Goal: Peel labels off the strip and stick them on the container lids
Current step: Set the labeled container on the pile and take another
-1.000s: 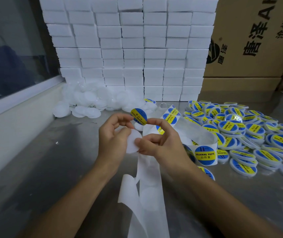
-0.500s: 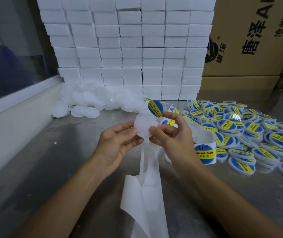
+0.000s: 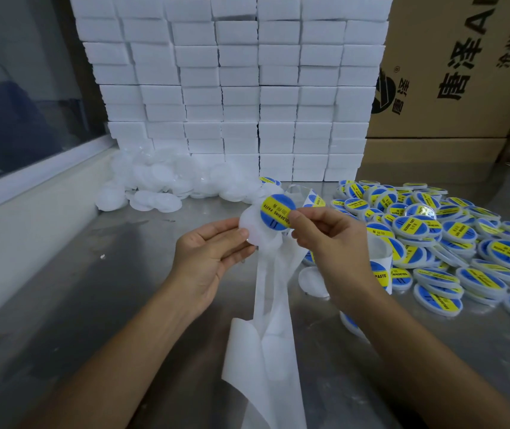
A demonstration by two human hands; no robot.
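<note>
My left hand (image 3: 210, 252) holds a plain white round lid (image 3: 255, 227) between thumb and fingers, above the steel table. My right hand (image 3: 331, 243) pinches a round blue-and-yellow label (image 3: 276, 212) by its right edge; the label overlaps the lid's upper right part. Whether it is stuck down I cannot tell. The white backing strip (image 3: 270, 305) hangs from under my hands toward me, its used end curling on the table. The part of the strip that still carries labels (image 3: 380, 267) loops behind my right hand.
A pile of labelled lids (image 3: 451, 239) covers the table at right. Unlabelled white lids (image 3: 167, 181) lie heaped at the back left, before a wall of stacked white boxes (image 3: 232, 88). Cardboard cartons (image 3: 464, 72) stand at back right. A raised ledge (image 3: 31, 218) runs along the left.
My right hand has carried the peeled label from above the lid down onto its face. The left hand raised and turned the lid toward it.
</note>
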